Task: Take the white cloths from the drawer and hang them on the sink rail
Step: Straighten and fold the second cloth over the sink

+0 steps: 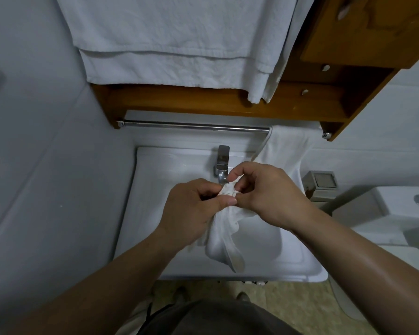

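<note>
Both hands hold one white cloth [224, 240] over the sink basin [155, 189]. My left hand [191, 209] grips its bunched top, and my right hand [264, 192] pinches the same top edge beside it. Most of the cloth hangs down below my hands in loose folds. The chrome sink rail [191, 126] runs across under the wooden shelf. A second white cloth [286, 146] hangs over the rail's right end. No drawer is in view.
A chrome tap [221, 163] stands just behind my hands. Large white towels [174, 42] hang above the wooden shelf unit [324, 100]. A toilet cistern [402, 209] and a small grey box [321, 183] sit to the right. A wall closes the left side.
</note>
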